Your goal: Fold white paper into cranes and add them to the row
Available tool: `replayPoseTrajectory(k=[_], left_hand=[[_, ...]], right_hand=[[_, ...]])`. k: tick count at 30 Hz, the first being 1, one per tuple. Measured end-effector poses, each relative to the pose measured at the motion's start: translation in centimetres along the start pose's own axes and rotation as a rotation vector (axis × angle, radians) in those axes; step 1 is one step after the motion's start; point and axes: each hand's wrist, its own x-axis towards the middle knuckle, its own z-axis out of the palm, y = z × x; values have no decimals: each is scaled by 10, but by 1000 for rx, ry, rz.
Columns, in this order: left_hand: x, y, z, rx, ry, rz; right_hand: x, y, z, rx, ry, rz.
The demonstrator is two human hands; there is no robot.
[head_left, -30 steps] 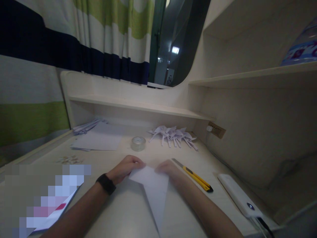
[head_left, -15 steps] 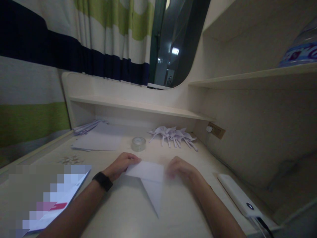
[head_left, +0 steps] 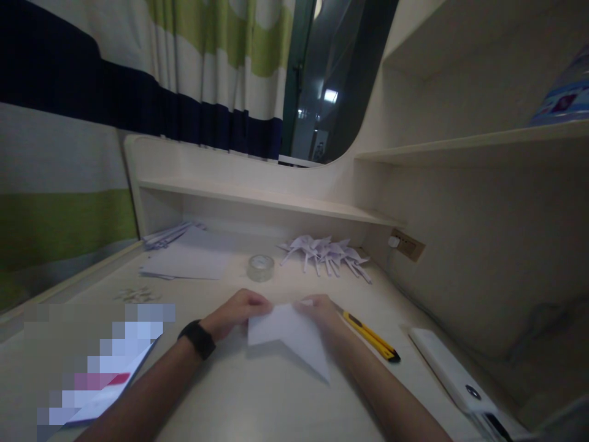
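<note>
A folded white paper piece [head_left: 288, 334] with a long pointed tip lies on the pale desk [head_left: 239, 399], its point aimed toward the lower right. My left hand [head_left: 235, 314], a black band on its wrist, pinches the paper's upper left edge. My right hand [head_left: 319, 314] grips the upper right edge; part of that forearm lies behind the paper's tip. Both hands meet at the paper's top.
A yellow utility knife [head_left: 370, 334] lies right of my right hand. A white power bank [head_left: 453, 374] sits at the far right. Behind are a tape roll [head_left: 260, 267], a pile of folded paper shapes [head_left: 327, 253] and a stack of white sheets [head_left: 188, 261].
The paper has been turned so its point now aims to the lower right instead of straight down. My right hand moved back in from the right onto the paper's top edge.
</note>
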Motion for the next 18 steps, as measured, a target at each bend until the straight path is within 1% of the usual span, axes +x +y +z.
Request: replayPoseTrajectory(k=[3,6,11,14,18], left_hand=[[-1,2,3,40,-68,13],[-2,3,8,62,-78,0],[0,0,12,35,-79,-26],[0,1,12,6,-87,-8],[-4,4,3,-50,-124,-81]], right_hand=[[1,3,-1,-48,-32,-36],[2,6,0,-53,-58,-46],[2,-1,-2,-24,-46,48],[5,-9,-11,-22,-33,79],[13,-15,-30,-15,3,74]])
